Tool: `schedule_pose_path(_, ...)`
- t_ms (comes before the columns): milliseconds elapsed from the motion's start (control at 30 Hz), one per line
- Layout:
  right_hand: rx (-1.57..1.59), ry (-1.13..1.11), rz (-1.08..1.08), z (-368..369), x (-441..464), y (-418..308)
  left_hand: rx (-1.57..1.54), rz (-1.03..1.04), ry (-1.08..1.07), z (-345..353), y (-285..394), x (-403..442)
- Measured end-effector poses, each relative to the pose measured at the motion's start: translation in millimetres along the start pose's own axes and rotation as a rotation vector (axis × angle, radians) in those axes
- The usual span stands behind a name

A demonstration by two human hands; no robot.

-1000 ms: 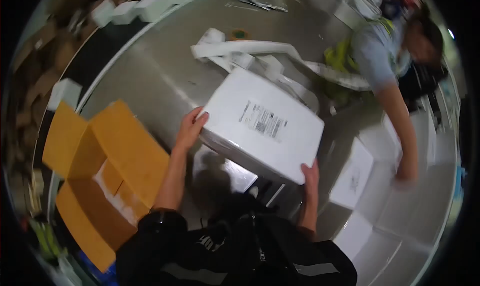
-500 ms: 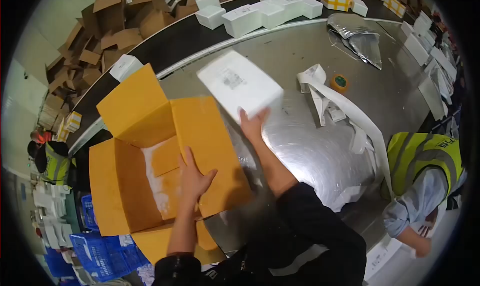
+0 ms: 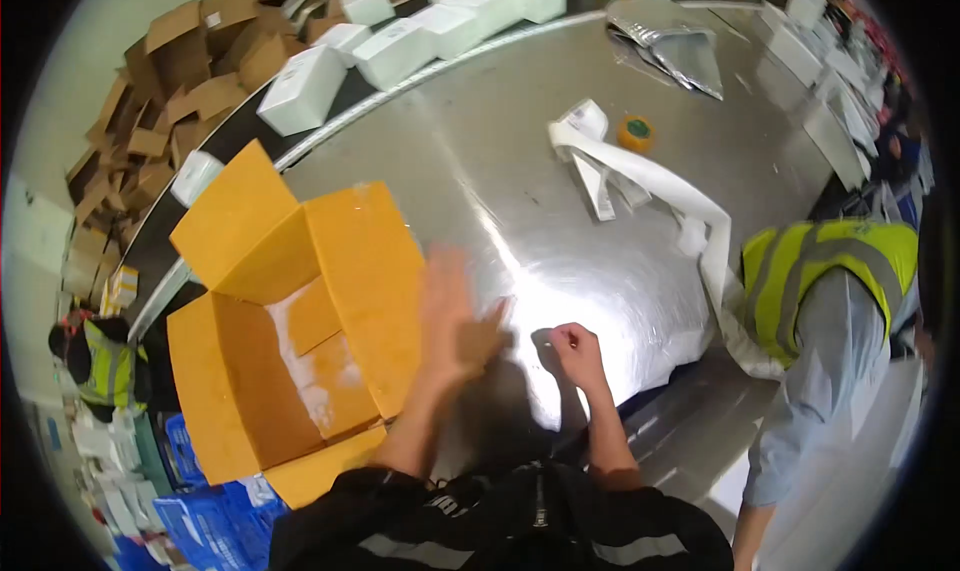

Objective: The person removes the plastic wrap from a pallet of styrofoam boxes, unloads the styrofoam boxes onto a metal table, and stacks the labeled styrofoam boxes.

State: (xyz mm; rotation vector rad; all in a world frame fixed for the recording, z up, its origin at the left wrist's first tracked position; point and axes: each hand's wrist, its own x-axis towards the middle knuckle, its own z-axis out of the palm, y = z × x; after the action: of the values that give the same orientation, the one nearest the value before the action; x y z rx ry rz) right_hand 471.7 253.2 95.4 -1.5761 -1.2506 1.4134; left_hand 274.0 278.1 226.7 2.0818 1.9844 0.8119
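A large yellow-brown cardboard carton [image 3: 368, 271] stands with its flaps up on the left of the metal table [image 3: 470, 161]. Inside it lies a flat cardboard piece [image 3: 313, 316] with white frost-like patches. My left hand [image 3: 448, 316] is beside the carton's right flap, smeared by motion, with fingers stretched out, thumb apart and nothing in them. Over the bright, shiny part of the table my right hand [image 3: 577, 356] has its fingers curled in, and no object shows in it. A white foam box [image 3: 303, 89] rests on the dark belt beyond the carton.
More white boxes [image 3: 450, 26] line the curved belt. A white label strip [image 3: 650, 176], a tape roll [image 3: 635, 133] and a silver bag [image 3: 668, 46] lie on the table. At right, a co-worker in a yellow vest [image 3: 830, 281] leans in. Blue baskets [image 3: 205, 521] stand lower left.
The white foam box went from my right hand to the belt at upper left. My left hand came off the carton flap, and my right hand drew back toward me. The view shifted.
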Motion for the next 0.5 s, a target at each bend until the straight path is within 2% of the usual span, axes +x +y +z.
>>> schedule_pose_path(33,0.020,0.039,0.042,-14.9,-18.1,-5.7,-0.144,0.150,-0.060,19.3,45.2,14.9)
schedule_pose_path(67,0.000,0.021,-0.034,-32.0,-38.7,-9.6,-0.312,0.325,-0.159,36.2,88.1,23.7)
schedule_pose_path(133,-0.017,0.142,-0.188,-74.6,-95.0,-16.2,-0.785,0.573,-0.382,62.4,170.8,23.8)
schedule_pose_path(167,-0.046,0.240,-0.255,-88.9,-124.7,-20.4,-0.921,0.701,-0.603,63.3,212.9,18.5)
schedule_pose_path(200,-0.200,0.286,-0.177,-101.0,-152.2,-26.0,-1.061,0.949,-0.795,71.3,249.2,6.1)
schedule_pose_path(233,-0.327,0.285,-0.070,-117.4,-185.8,-28.1,-1.106,1.045,-1.109,68.7,281.3,-13.3)
schedule_pose_path(267,-0.381,0.360,-0.163,-130.9,-235.8,-33.3,-1.133,1.056,-1.368,64.4,292.6,-36.6)
schedule_pose_path(300,-0.442,0.401,-0.290,-131.0,-272.7,-44.9,-1.134,1.090,-1.540,63.9,295.4,-58.0)
schedule_pose_path(333,-0.293,0.525,-0.221,-122.8,-318.2,-59.3,-1.034,1.105,-1.719,66.1,308.1,-74.2)
schedule_pose_path(367,-0.190,0.622,-0.196,-121.9,-366.5,-68.2,-0.944,1.136,-1.820,71.0,326.7,-86.6)
schedule_pose_path(400,-0.100,0.679,-0.193,-117.2,-405.3,-72.4,-0.958,1.187,-1.818,80.2,344.9,-101.4)
schedule_pose_path(433,0.007,0.714,-0.202,-106.5,-441.2,-72.0,-0.835,1.163,-1.759,93.6,355.7,-117.7)
schedule_pose_path(467,0.106,0.915,-0.013,-90.2,-478.2,-65.8,-0.691,1.119,-1.703,109.9,357.3,-131.7)
schedule_pose_path(500,0.215,1.089,0.155,-60.5,-539.5,-28.8,-0.718,0.939,-1.576,130.9,355.5,-182.9)
